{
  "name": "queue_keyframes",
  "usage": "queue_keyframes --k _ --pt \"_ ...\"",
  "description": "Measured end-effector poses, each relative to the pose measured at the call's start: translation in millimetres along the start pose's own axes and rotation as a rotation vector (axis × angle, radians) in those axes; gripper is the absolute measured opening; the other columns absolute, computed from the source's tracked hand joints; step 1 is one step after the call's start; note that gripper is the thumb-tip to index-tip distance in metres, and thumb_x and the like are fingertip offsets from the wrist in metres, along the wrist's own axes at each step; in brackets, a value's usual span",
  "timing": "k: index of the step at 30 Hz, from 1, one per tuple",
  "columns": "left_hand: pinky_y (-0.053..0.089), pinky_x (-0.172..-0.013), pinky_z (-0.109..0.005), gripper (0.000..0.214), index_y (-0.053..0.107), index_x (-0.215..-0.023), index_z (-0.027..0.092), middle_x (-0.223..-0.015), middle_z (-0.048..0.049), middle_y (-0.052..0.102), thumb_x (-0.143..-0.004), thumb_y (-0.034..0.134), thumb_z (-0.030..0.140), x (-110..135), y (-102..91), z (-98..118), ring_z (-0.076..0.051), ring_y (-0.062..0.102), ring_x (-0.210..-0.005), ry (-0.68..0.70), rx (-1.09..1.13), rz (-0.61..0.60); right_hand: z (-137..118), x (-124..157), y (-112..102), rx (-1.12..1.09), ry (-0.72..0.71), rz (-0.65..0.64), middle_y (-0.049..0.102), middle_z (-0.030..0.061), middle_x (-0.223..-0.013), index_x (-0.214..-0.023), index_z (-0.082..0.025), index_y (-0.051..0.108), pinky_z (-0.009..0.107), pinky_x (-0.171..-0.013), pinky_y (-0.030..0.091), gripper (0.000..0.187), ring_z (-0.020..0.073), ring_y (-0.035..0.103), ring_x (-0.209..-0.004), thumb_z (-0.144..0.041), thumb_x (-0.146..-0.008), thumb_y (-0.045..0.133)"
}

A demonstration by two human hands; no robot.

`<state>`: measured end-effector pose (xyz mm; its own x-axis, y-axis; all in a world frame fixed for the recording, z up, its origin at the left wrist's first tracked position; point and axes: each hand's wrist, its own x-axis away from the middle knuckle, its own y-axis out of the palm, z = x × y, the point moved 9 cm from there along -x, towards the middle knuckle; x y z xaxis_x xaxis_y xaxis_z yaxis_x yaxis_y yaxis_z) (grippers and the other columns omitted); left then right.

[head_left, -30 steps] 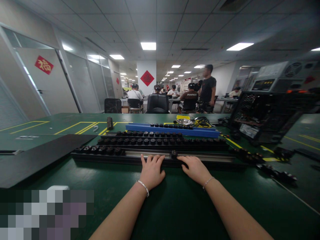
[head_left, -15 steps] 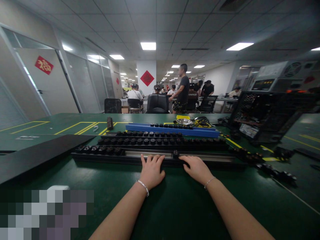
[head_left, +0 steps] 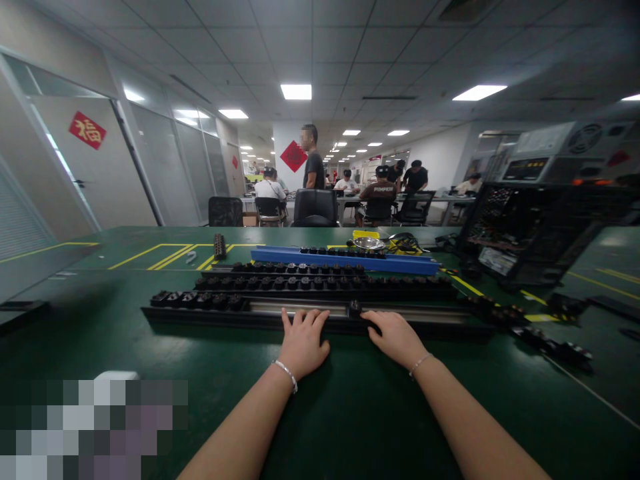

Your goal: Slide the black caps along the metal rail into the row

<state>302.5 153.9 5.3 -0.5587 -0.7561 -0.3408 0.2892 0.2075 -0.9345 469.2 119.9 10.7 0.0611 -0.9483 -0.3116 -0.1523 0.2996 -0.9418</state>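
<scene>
My left hand (head_left: 301, 341) lies flat on the green table (head_left: 350, 413), fingers stretched out against the near edge of a long black rail (head_left: 240, 313). My right hand (head_left: 395, 337) rests to its right, fingers reaching onto the same rail beside a small black block (head_left: 355, 307) that sits on the rail's silver track. Several more black blocks (head_left: 200, 300) stand in a row at the rail's left end. Behind it lie another black rail (head_left: 325, 283) full of blocks and a blue rail (head_left: 345, 260).
An open computer case (head_left: 530, 233) stands at the right. Loose black parts (head_left: 550, 343) lie on the table's right side, a metal bowl (head_left: 369, 243) behind the blue rail. People sit at far tables; one person (head_left: 313, 163) stands by a black chair (head_left: 315, 208).
The large black panel on the table's left has slid away to the left, out of view. The standing person has walked left. My right hand and the block edged slightly right.
</scene>
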Motion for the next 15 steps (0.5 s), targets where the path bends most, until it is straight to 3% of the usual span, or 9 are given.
queue_keyframes --k 15 --pt "0.005 -0.105 -0.068 0.055 0.040 -0.132 0.031 -0.129 -0.0031 0.051 -0.078 0.052 0.037 0.3 0.0 -0.7 -0.029 0.040 -0.118 0.012 0.020 0.016 4.8 0.6 1.0 -0.013 0.006 0.014 0.067 0.0047 -0.104 -0.107 -0.022 0.061 0.037 -0.093 0.039 0.032 0.0182 0.059 -0.097 -0.022 -0.080 0.043"
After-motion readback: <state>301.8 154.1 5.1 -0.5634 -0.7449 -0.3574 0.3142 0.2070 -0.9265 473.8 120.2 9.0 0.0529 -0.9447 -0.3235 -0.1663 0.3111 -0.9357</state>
